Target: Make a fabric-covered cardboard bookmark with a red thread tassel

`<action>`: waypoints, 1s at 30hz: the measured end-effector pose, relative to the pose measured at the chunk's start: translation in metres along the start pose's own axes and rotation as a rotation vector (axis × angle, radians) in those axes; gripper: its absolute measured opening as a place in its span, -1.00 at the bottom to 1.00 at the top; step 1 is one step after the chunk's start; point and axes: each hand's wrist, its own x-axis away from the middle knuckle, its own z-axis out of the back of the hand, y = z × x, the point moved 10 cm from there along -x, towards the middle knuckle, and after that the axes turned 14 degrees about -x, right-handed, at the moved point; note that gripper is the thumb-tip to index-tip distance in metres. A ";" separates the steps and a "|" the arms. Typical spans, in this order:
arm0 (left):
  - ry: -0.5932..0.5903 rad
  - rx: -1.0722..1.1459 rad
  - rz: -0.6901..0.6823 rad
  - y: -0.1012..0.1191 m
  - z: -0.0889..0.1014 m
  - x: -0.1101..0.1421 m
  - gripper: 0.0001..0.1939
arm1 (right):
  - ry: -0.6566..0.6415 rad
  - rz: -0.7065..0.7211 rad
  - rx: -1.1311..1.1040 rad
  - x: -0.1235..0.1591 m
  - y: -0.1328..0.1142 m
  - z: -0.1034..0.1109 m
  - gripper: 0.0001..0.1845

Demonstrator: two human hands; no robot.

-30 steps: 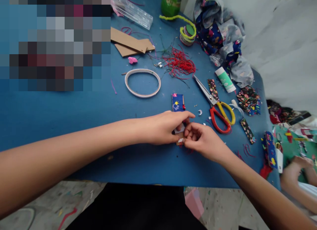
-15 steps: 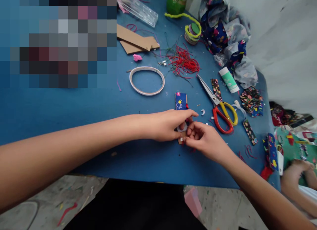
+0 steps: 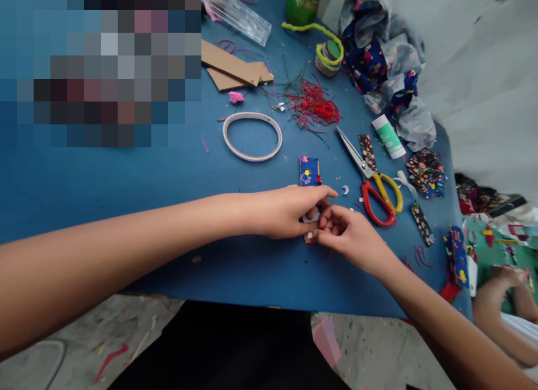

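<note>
A small cardboard strip (image 3: 310, 237), partly covered with blue patterned fabric (image 3: 310, 170), lies on the table in front of me. My left hand (image 3: 290, 212) reaches over it from the left, thumb on the bare cardboard and fingers curled round its middle, index finger stretched out. At the strip's right edge, my right hand (image 3: 351, 236) is closed in a pinch against the left fingers. What sits between the right fingertips is hidden. Something whitish shows on the strip under the left fingers, and red threads lie beside its lower end.
Scissors (image 3: 370, 182) with red and yellow handles and a glue stick (image 3: 388, 137) lie to the right. Beyond the hands are a white oval ring (image 3: 252, 137), tangled red thread (image 3: 316, 103) and cardboard pieces (image 3: 235, 65). Bunched fabric (image 3: 378, 59) lies by the wall. Another person's arm (image 3: 500, 306) shows at right.
The whole view has shifted very slightly. Both hands keep nearly the same place and grip on the strip.
</note>
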 end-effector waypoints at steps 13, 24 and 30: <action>-0.024 -0.031 0.019 -0.001 0.001 0.001 -0.37 | 0.013 0.014 0.059 -0.001 -0.001 -0.001 -0.75; -0.018 0.010 -0.001 0.001 0.000 0.000 -0.39 | 0.016 0.047 0.119 0.000 -0.002 0.000 -0.77; -0.015 0.038 -0.008 0.001 0.000 0.001 -0.42 | -0.053 -0.049 -0.080 -0.001 0.000 -0.003 -0.68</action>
